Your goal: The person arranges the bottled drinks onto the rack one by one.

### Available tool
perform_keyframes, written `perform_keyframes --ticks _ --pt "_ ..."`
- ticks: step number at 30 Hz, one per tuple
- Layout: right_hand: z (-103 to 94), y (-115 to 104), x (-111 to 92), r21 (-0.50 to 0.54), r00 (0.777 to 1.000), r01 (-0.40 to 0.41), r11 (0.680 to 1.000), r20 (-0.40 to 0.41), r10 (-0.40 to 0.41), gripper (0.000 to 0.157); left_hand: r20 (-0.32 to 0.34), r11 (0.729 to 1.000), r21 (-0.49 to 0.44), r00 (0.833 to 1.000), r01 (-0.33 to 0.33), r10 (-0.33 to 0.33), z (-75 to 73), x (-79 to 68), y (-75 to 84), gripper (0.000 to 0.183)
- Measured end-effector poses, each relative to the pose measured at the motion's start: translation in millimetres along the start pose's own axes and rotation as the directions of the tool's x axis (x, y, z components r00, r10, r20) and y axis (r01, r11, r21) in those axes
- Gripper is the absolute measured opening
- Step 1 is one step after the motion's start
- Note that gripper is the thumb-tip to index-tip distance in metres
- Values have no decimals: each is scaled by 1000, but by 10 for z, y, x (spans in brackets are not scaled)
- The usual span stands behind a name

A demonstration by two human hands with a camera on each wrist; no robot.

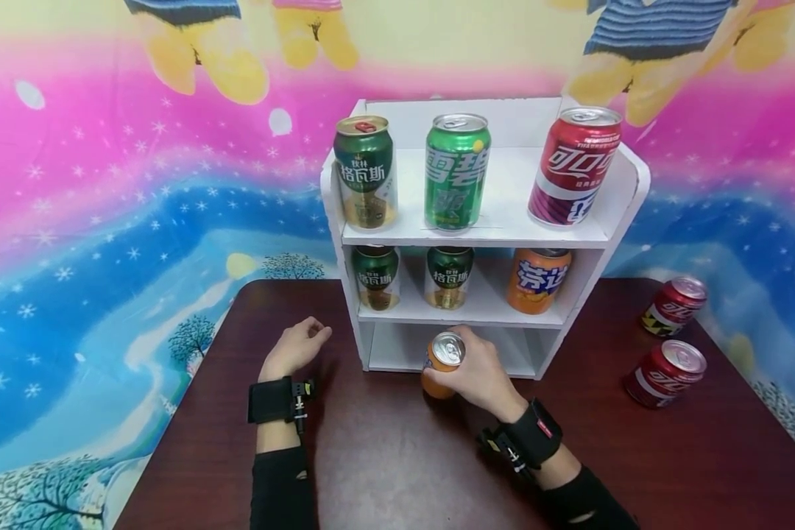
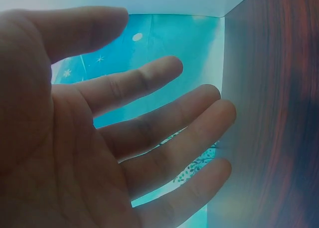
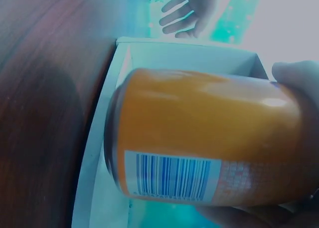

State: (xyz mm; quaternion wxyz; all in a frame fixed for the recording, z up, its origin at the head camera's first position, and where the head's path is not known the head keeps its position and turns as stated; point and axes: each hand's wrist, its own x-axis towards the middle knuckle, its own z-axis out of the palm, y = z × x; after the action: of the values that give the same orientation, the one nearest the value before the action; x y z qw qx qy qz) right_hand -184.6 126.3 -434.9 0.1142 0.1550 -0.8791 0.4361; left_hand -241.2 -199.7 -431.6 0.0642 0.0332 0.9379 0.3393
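My right hand (image 1: 480, 372) grips an orange soda can (image 1: 439, 383) from its right side, in front of the bottom shelf of a white rack (image 1: 404, 346). The right wrist view shows the can's barcode (image 3: 172, 175) close up, with fingers curled round its top end. My left hand (image 1: 296, 346) hovers left of the rack and holds nothing. Its fingers (image 2: 144, 83) are spread and lightly bent in the left wrist view. On the middle shelf stand two green-gold cans (image 1: 375, 278) and another orange can (image 1: 539, 281).
The top shelf bears a green-gold can (image 1: 366, 173), a green can (image 1: 457, 173) and a red can (image 1: 575, 168). Two more red cans (image 1: 665, 374) stand on the dark wooden table (image 1: 397, 471) at the right. A patterned cloth (image 1: 106, 221) hangs behind.
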Motion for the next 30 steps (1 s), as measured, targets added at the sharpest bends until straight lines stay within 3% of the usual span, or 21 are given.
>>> perform_keyframes --ticks 11,17,24,30 --pt "191 29 57 -50 993 -104 993 -59 101 67 8 1000 15 1000 1 -1 51 23 17 40" --pt "255 51 130 -67 992 -115 991 -61 111 64 1 1000 23 1000 -4 4 75 35 50 38" --pt "293 7 245 -93 994 -106 990 9 107 57 -6 999 33 1000 -9 9 102 31 144 34" --pt "315 -9 326 -89 994 -96 991 52 101 66 -37 998 56 999 -17 19 93 31 186 32"
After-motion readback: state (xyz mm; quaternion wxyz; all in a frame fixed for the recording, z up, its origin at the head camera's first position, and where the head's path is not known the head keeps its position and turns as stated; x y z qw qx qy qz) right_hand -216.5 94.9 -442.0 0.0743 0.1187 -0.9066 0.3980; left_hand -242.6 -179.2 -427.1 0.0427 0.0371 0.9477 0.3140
